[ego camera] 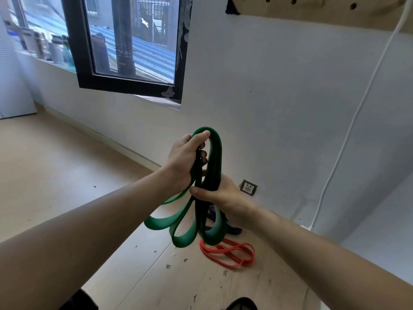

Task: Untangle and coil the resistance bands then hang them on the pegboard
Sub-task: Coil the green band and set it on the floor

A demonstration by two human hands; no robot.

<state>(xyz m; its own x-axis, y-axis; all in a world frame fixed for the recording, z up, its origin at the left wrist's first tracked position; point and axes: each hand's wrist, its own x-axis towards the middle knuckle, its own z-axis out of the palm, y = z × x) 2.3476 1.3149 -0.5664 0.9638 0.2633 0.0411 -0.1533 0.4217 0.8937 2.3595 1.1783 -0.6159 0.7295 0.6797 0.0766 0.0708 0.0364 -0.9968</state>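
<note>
Green rubber fills the middle of our head view: the green band (216, 151) is up in the air in front of us, gathered into several long loops and held in both hands. Our left hand (183, 159) has the top of the bundle, fingers curled round the strands and the thumb laid up along the crown of the highest loop. Just below it, our right hand (223, 193) grasps the same bundle lower down, thumb across the front and fingers wrapped behind, so the two hands sit almost touching. Under the right hand three wide loops of the band hang free, fanned out to the left and straight down, clear of the floor (67, 164). Down on the boards by the wall lies the red band (203, 250), thin and loosely looped, and just behind it a dark purple band (234, 230), partly hidden by the hanging green. At the top right we catch the lower edge of the wooden pegboard (312, 14) on the white wall, well above the hands. A wall socket (248, 187) shows just right of our right hand, and a black-framed window (125, 41) stands upper left.
</note>
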